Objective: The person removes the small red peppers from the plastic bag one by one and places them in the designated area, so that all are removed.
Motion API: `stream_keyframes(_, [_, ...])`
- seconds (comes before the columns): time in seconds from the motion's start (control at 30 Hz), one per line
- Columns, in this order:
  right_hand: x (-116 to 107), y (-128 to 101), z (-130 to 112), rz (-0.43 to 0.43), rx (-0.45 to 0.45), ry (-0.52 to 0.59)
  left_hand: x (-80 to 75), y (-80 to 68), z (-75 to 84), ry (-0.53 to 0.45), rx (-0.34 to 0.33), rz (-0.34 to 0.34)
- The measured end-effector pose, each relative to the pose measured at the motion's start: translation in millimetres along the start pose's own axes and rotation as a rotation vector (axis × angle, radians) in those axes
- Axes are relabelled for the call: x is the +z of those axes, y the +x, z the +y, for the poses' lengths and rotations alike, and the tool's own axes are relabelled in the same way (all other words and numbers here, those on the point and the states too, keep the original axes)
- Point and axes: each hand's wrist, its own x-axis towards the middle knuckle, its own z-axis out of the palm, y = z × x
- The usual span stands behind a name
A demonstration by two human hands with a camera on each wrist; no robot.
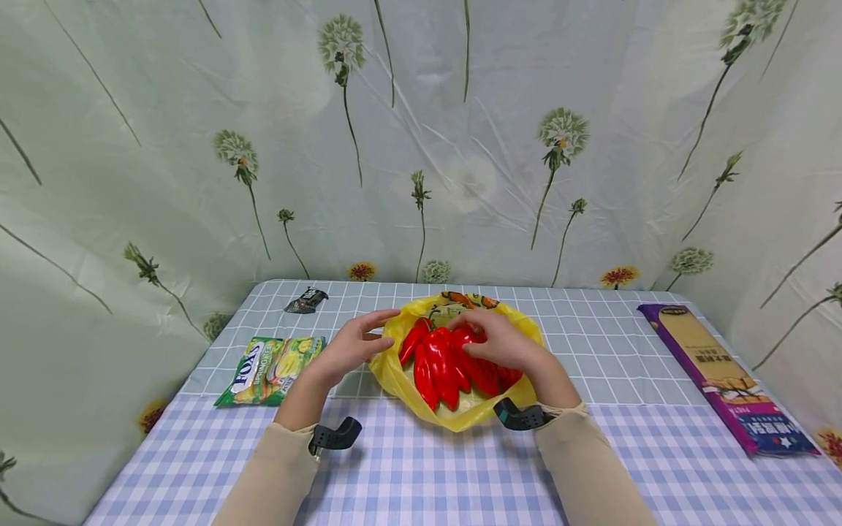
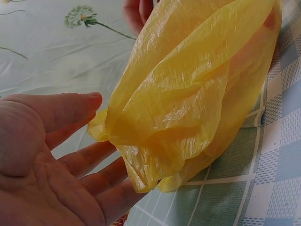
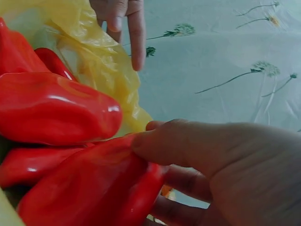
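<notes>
Several glossy red peppers (image 1: 439, 365) lie inside a yellow plastic bag (image 1: 401, 380), whose mouth is spread wide on the table. My right hand (image 1: 503, 340) reaches over the bag's right side and grips one red pepper (image 3: 94, 188), thumb on top and fingers behind it. At the bag's left edge is my left hand (image 1: 351, 347). The left wrist view shows that hand's palm and extended fingers (image 2: 101, 176) against the crumpled outside of the bag, which hides some fingertips. Both wrists wear a small black camera.
A green FOX'S packet (image 1: 272, 371) lies left of my left hand, with a small black wrapper (image 1: 306, 300) behind it. Far right is a long purple and tan package (image 1: 726, 380). A checked cloth (image 1: 421, 467) covers the table, and a dandelion-print curtain (image 1: 460, 183) hangs behind.
</notes>
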Motion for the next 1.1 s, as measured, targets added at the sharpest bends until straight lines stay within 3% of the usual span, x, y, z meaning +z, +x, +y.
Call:
stream_keyframes(0.5, [-23.1,-8.6,2.2,0.233,-0.081,0.082,0.1,0.8,-1.6,0.016,0.008,-0.008])
stream_keyframes(0.73, [-30.5,-13.7,6.6,0.208,-0.055,0.192,-0.6,0.0,-1.1,0.023,0.011,-0.005])
stream_keyframes(1.1, [-41.0,-15.6,13.8,0.338,-0.02,0.126,-0.4,-1.3,-0.8,0.026,0.013,-0.007])
